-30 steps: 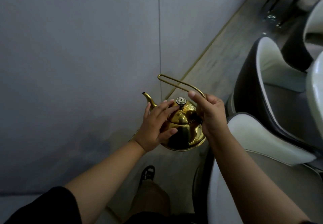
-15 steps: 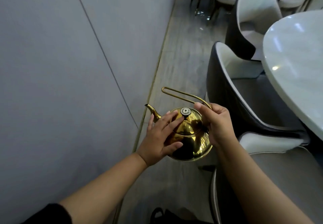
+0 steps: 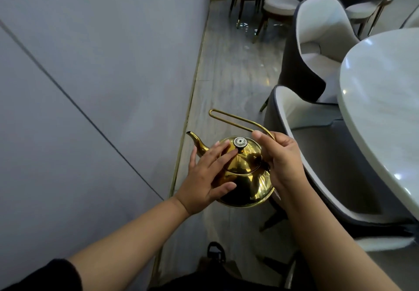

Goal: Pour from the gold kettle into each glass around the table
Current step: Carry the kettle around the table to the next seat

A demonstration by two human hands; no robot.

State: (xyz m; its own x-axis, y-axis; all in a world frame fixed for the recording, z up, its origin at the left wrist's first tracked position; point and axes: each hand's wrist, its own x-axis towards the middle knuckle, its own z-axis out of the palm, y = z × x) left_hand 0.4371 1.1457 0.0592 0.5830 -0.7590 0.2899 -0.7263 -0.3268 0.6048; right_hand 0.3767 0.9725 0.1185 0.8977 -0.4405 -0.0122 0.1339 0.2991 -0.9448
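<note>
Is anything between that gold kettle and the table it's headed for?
Yes. A grey-and-white chair stands between the gold kettle and the white table on the right, with its back toward the kettle. No glasses show on the visible part of the tabletop.

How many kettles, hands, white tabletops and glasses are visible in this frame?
gold kettle: 1
hands: 2, left hand and right hand
white tabletop: 1
glasses: 0 in view
total: 4

Black short sleeve on left arm; forearms bare, no watch or rings; dark strapped shoe.
</note>
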